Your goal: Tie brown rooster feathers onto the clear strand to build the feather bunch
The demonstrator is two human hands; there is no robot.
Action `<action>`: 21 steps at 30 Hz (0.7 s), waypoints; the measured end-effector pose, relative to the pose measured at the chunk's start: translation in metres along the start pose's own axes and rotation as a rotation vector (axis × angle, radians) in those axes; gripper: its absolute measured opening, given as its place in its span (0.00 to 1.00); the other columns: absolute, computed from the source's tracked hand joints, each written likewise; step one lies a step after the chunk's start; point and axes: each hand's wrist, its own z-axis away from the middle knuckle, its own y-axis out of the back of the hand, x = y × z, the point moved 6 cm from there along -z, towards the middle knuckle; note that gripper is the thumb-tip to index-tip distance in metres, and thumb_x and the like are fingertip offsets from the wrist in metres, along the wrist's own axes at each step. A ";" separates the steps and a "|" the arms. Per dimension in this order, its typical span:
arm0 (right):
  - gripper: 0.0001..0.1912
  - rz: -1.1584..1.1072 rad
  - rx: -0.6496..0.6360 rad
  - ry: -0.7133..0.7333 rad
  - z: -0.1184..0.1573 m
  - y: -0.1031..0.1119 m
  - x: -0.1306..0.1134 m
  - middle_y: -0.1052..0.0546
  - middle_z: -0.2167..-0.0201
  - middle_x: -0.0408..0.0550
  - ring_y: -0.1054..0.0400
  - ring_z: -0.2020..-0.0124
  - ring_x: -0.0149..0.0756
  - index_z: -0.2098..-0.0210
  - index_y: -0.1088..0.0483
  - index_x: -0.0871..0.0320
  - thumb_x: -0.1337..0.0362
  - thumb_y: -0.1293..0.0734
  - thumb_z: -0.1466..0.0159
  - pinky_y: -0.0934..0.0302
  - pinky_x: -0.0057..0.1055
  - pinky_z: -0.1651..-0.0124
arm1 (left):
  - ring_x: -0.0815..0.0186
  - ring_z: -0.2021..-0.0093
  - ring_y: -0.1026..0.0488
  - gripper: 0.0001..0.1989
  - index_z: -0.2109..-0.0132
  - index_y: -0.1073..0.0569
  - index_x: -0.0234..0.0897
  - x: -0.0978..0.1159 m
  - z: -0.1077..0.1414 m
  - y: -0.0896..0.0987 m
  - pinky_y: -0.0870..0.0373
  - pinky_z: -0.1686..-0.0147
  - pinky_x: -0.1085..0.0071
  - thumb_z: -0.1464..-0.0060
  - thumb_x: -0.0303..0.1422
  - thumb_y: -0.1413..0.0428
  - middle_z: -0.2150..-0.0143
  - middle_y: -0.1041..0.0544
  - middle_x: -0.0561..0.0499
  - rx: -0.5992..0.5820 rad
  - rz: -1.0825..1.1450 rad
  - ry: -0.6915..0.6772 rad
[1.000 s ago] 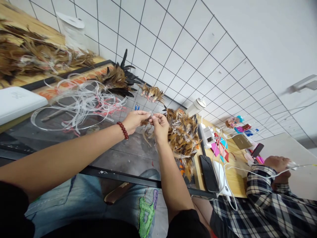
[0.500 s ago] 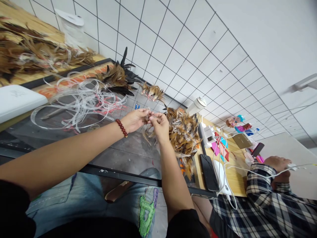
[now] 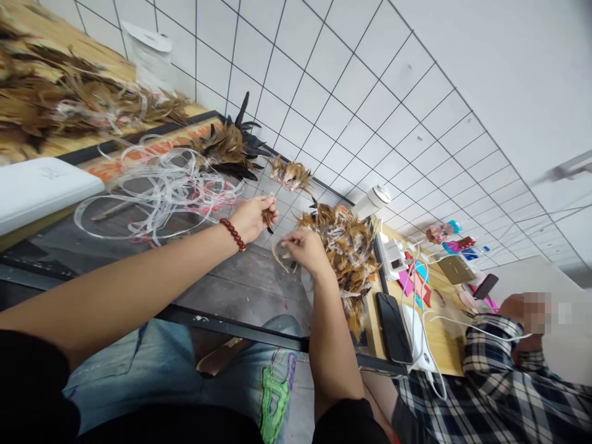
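My left hand (image 3: 253,219), with a dark red bead bracelet (image 3: 232,234) at the wrist, is closed on a small brown feather (image 3: 267,217) whose dark tip points down. To its right, my right hand (image 3: 305,248) has thumb and forefinger pinched together; whatever is between them cannot be made out. Pale wispy feathers (image 3: 279,258) lie on the table just below those fingertips. Beside the right hand is a big heap of brown feathers (image 3: 349,246). Small feather bunches (image 3: 291,175) lie beyond both hands. Left of them, a brown and black feather bundle (image 3: 231,148) rests near clear ribbon (image 3: 161,185).
A white box (image 3: 46,185) and more feathers (image 3: 92,111) are at left. At right are a white bottle (image 3: 372,202), a black phone (image 3: 393,327), a power strip (image 3: 419,339) with cables and coloured pieces (image 3: 416,280). A person in a plaid sleeve (image 3: 490,345) sits there.
My hands were together at the fingertips and are now apart. The left one keeps a brown feather; the right one has moved down toward the pale feathers. The view has shifted slightly.
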 end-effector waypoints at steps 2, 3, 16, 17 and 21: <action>0.04 -0.148 0.303 -0.080 -0.002 0.014 0.008 0.26 0.71 0.44 0.33 0.67 0.32 0.71 0.26 0.56 0.65 0.33 0.41 0.39 0.29 0.58 | 0.73 0.78 0.32 0.11 0.71 0.32 0.33 -0.005 0.000 0.001 0.31 0.75 0.76 0.40 0.22 0.49 0.79 0.33 0.55 -0.004 -0.029 0.049; 0.05 -0.264 0.442 -0.122 -0.001 0.019 0.012 0.26 0.72 0.43 0.34 0.69 0.31 0.70 0.28 0.57 0.62 0.34 0.40 0.39 0.29 0.60 | 0.73 0.78 0.31 0.11 0.72 0.31 0.32 -0.009 0.000 0.001 0.31 0.75 0.75 0.41 0.22 0.49 0.79 0.32 0.54 -0.012 -0.053 0.087; 0.12 -0.586 0.575 -0.053 0.003 -0.009 -0.009 0.24 0.73 0.44 0.32 0.72 0.30 0.68 0.29 0.59 0.55 0.32 0.43 0.34 0.28 0.64 | 0.71 0.73 0.28 0.07 0.69 0.27 0.31 -0.022 0.010 -0.013 0.28 0.68 0.73 0.43 0.21 0.47 0.73 0.25 0.51 -0.175 0.068 0.168; 0.13 -0.566 0.571 -0.060 0.003 -0.009 -0.009 0.24 0.72 0.45 0.32 0.71 0.30 0.68 0.28 0.59 0.54 0.32 0.43 0.35 0.28 0.64 | 0.72 0.74 0.29 0.08 0.70 0.28 0.32 -0.020 0.010 -0.014 0.29 0.68 0.73 0.43 0.21 0.47 0.75 0.27 0.52 -0.197 0.074 0.156; 0.17 -0.658 0.581 -0.133 0.000 -0.004 0.002 0.23 0.68 0.46 0.32 0.69 0.30 0.64 0.27 0.60 0.52 0.34 0.40 0.35 0.28 0.62 | 0.71 0.72 0.32 0.09 0.72 0.31 0.32 -0.015 0.011 -0.022 0.28 0.61 0.70 0.44 0.22 0.47 0.77 0.33 0.54 -0.396 0.083 0.115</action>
